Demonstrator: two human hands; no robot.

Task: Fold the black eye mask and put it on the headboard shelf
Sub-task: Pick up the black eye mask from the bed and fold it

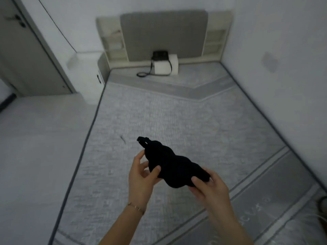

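The black eye mask (170, 164) is held in the air above the bare mattress, stretched out between both hands, its strap end sticking out at the upper left. My left hand (141, 175) grips its left part with thumb on top. My right hand (208, 189) pinches its right end. The headboard (163, 34) stands at the far end of the bed, with cream shelf compartments on its left side (113, 45) and its right side (213, 43).
The grey mattress (177, 112) fills the middle. A white box (166, 68) with a black strapped bag (160, 56) on it sits against the headboard. A white nightstand (92, 78) stands left of the bed, a door (26, 50) further left, a wall at the right.
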